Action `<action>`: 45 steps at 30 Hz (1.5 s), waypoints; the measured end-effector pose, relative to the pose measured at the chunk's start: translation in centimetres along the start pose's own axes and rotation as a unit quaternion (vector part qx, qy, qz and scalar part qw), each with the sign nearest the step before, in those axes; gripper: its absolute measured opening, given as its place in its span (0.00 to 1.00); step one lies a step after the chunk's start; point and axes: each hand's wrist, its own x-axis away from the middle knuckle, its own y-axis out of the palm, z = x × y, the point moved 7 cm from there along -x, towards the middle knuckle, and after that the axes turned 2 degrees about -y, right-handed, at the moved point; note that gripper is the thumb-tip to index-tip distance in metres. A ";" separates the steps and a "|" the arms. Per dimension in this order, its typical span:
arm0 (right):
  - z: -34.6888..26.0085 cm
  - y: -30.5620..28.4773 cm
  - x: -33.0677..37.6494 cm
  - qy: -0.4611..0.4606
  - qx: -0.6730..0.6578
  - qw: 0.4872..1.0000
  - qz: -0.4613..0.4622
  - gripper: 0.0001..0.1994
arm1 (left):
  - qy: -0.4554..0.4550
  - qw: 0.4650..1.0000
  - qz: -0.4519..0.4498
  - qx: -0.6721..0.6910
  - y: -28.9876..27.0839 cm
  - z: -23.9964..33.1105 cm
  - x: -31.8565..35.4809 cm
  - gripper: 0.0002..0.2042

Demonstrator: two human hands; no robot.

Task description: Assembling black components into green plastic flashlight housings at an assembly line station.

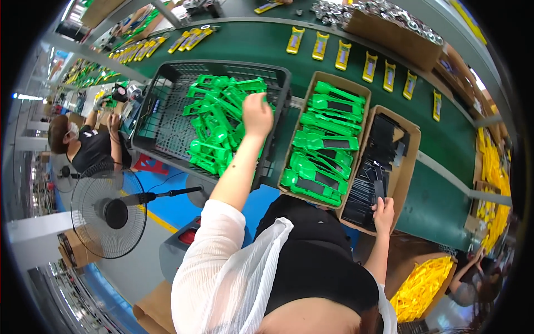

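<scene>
My left hand (257,115) is at the right side of a dark grey plastic crate (167,146), over a loose heap of green plastic parts (214,114). Its fingers are curled in among the parts, and what they hold is hidden. My right hand (383,215) is closed on a flat black strip (379,190) at the near end of a cardboard box (410,167). Many similar black strips (364,186) lie in that box. Between my hands, another cardboard box (340,207) holds stacked green parts (325,140), several with black strips on them.
A green conveyor belt (439,189) runs behind the boxes, carrying a row of yellow pieces (343,55). A standing fan (115,213) and a seated co-worker (92,147) are at the left. Yellow parts (423,286) fill a box at the lower right.
</scene>
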 end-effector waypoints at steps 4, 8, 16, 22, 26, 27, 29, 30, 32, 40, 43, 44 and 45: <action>-3.3 1.0 0.0 -0.035 0.020 0.999 -0.007 0.07 | -0.085 0.985 -0.053 -0.142 -6.2 -9.8 0.4 0.11; -5.5 3.2 -0.8 -0.078 0.044 0.996 -0.026 0.09 | -0.153 0.928 -0.211 -0.266 -9.2 -15.3 2.5 0.12; -10.1 6.4 -0.8 -0.118 0.033 0.990 -0.076 0.09 | -0.123 0.861 -0.462 -0.174 -7.4 -11.1 4.6 0.11; -10.3 6.1 -0.3 -0.110 0.015 0.991 -0.077 0.08 | -0.240 0.834 -0.037 0.495 -14.3 -6.0 -0.5 0.05; -9.7 5.7 0.1 -0.105 -0.003 0.993 -0.058 0.08 | -0.300 0.542 -0.161 0.768 -9.7 0.2 1.9 0.14; -9.9 5.7 0.3 -0.109 -0.014 0.992 -0.058 0.08 | -0.283 0.510 -0.192 0.789 -8.8 2.0 2.7 0.15; -10.2 5.6 0.4 -0.107 -0.023 0.992 -0.057 0.09 | -0.296 0.421 -0.235 0.824 -7.0 5.3 4.1 0.16; -10.4 5.7 0.6 -0.102 -0.027 0.993 -0.058 0.09 | -0.292 0.383 -0.258 0.838 -6.3 6.8 4.7 0.16; -10.2 5.4 0.6 -0.101 -0.028 0.993 -0.057 0.10 | -0.301 0.392 -0.280 0.823 -5.0 8.7 5.5 0.17; -9.9 4.4 1.5 -0.102 -0.026 0.993 -0.049 0.09 | -0.347 0.450 -0.353 0.743 -2.3 11.7 7.5 0.15; -9.8 4.2 1.7 -0.099 -0.028 0.994 -0.048 0.10 | -0.382 0.449 -0.345 0.730 -2.2 12.4 7.8 0.14; -9.7 4.1 1.7 -0.097 -0.023 0.994 -0.048 0.10 | -0.383 0.448 -0.347 0.730 -2.1 12.4 7.9 0.14; -9.6 4.1 1.7 -0.095 -0.019 0.994 -0.048 0.10 | -0.373 0.369 -0.356 0.773 -2.0 13.0 7.9 0.14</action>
